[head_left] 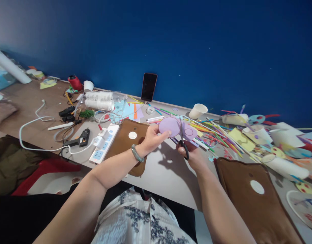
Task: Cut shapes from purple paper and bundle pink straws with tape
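A piece of purple paper is held up over the table, with a large round outline on its left part and a smaller drawn circle on its right part. My left hand pinches its lower left edge, thumb on top. My right hand is closed around the black handles of a pair of scissors. The blades point away from me and lie across the paper, between the two round shapes. Some fingers of my right hand are hidden behind the scissors and paper.
Left are a power strip, a glue gun and trailing white cables. Brown padded pouches lie on both sides. Colored sticks spread behind my right hand. A phone leans on the blue wall. Paper cups stand along the back.
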Available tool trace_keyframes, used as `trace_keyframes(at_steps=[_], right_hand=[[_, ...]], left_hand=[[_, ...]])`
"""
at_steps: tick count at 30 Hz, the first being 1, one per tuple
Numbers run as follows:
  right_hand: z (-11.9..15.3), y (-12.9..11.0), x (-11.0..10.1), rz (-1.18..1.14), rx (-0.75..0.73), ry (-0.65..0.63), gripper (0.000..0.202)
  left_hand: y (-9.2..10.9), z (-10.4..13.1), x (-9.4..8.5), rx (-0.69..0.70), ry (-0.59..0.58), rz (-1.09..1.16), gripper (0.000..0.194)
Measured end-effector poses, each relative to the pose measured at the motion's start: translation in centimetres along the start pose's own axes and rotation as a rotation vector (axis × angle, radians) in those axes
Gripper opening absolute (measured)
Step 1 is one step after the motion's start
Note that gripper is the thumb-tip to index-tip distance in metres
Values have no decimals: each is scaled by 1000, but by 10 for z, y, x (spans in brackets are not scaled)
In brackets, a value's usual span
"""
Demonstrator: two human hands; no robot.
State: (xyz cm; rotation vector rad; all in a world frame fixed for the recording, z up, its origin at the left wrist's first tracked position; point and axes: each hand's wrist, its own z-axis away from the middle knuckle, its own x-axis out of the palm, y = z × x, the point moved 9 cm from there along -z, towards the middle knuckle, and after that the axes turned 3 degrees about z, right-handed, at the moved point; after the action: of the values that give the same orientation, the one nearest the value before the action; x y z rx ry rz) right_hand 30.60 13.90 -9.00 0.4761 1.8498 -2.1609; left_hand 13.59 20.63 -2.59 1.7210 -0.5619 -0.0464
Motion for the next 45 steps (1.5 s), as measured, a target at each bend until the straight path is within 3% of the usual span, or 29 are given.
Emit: trace_keyframes(at_steps=[21,45], right_hand=[[1,-7,-1,-1,-18,-3,36],[2,-12,0,-35,-14,19,32]], left_hand=[[-1,-1,-2,-12,30,24,37],[3,-2,-6,32,38,-9,28]])
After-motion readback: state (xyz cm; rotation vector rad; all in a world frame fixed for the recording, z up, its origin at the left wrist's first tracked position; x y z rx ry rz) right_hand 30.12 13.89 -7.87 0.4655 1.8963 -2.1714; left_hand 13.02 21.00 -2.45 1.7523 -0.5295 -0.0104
